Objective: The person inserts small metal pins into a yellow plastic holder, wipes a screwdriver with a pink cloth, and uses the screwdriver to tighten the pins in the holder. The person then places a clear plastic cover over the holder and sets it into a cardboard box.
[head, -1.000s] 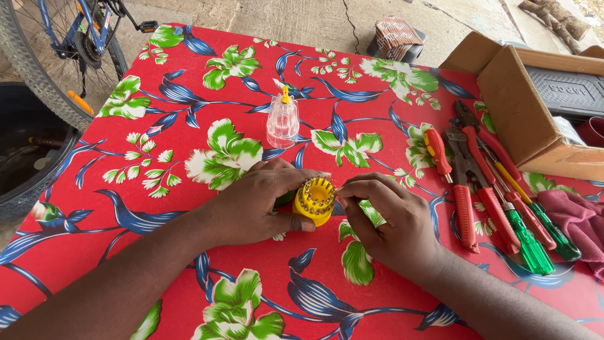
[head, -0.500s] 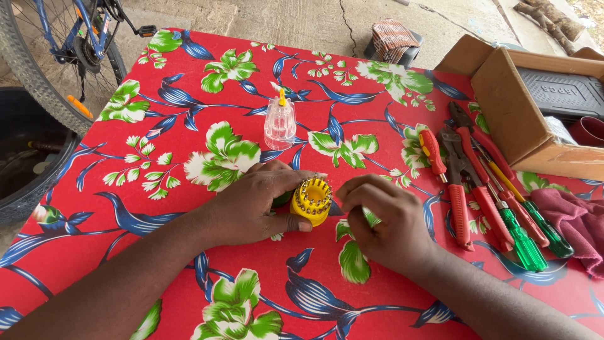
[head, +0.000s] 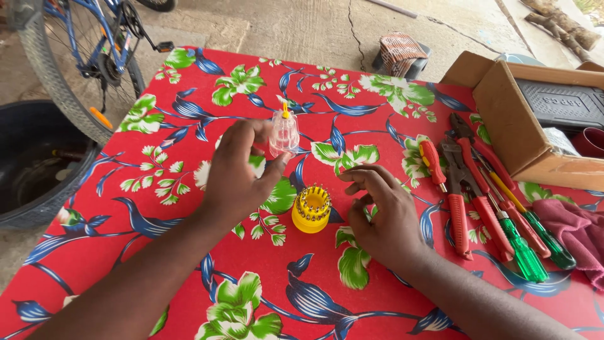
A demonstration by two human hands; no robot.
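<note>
A yellow round bit holder (head: 311,209) with several small bits standing in it sits on the red flowered tablecloth (head: 189,189). My left hand (head: 238,169) is up behind it, fingers and thumb closed around a small clear plastic cover with a yellow tip (head: 284,131). My right hand (head: 379,217) rests on the cloth just right of the holder. Its fingers are curled but apart, hold nothing, and are a little clear of the holder.
Red-handled pliers (head: 467,182), a red screwdriver (head: 433,161) and green-handled screwdrivers (head: 522,252) lie at the right. Beyond them are a cardboard box (head: 513,126) with a black case, and a maroon cloth (head: 576,230). A bicycle wheel (head: 69,94) and a black tub (head: 31,170) stand left of the table.
My left hand let go of the yellow holder and moved up to take the clear cover. My right hand drew back slightly to the right and opened. The holder now stands alone.
</note>
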